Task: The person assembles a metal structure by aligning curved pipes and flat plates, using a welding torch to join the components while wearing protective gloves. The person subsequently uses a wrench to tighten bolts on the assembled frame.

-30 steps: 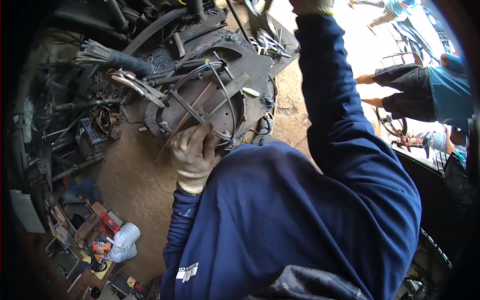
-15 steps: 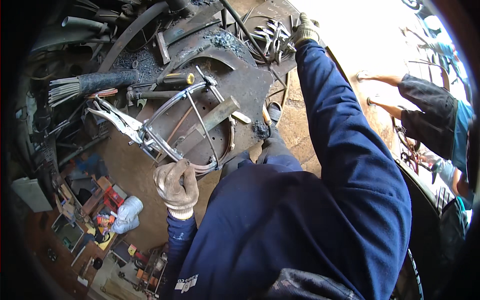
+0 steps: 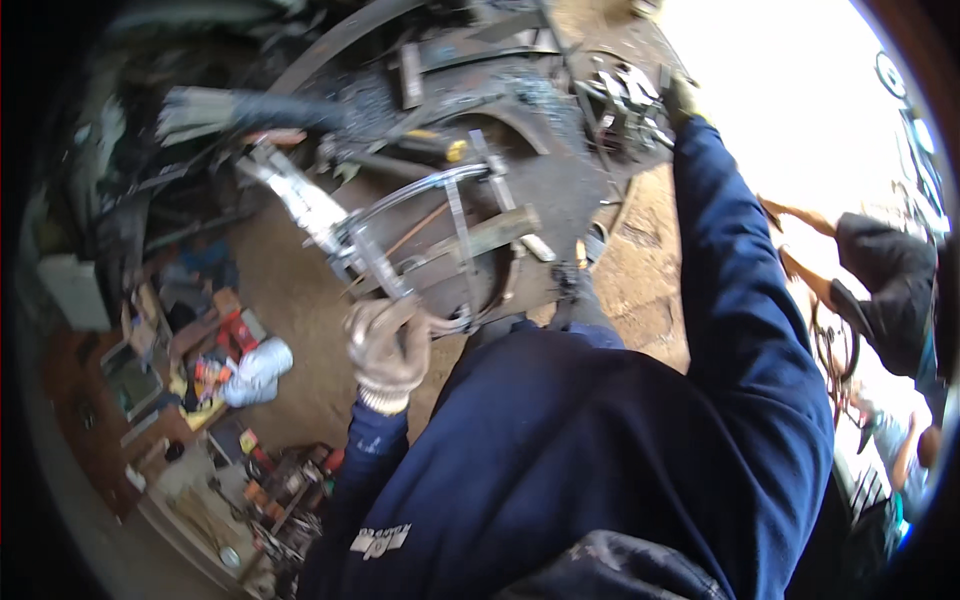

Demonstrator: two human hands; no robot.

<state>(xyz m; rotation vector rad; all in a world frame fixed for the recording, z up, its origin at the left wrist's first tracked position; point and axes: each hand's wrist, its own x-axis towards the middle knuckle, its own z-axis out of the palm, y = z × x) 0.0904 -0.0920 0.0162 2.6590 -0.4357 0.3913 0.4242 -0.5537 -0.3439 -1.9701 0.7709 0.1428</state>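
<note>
My left hand (image 3: 388, 345), in a pale knitted glove, is closed on the near corner of a curved metal frame (image 3: 462, 200) made of bent rods. Locking pliers (image 3: 305, 205) are clamped to the frame's left side. Across the frame's middle lies a flat bar (image 3: 490, 235). My right arm stretches far forward, and the gloved right hand (image 3: 682, 98) is at the edge of a pile of metal clamps (image 3: 628, 100). Its fingers are blurred, so whether it holds one cannot be told. A screwdriver with a yellow-and-black handle (image 3: 432, 147) lies beyond the frame.
A bundle of welding rods in a dark sleeve (image 3: 250, 110) lies at the far left of the steel worktable (image 3: 580, 180). Scrap metal crowds the back. Boxes, tools and a silvery bag (image 3: 258, 370) sit lower left. At the right, a person in dark shorts (image 3: 885, 280) is nearby.
The whole view has shifted, so the table and both hands appear farther right, with motion blur. My left hand stays on the frame and my right hand stays by the clamps.
</note>
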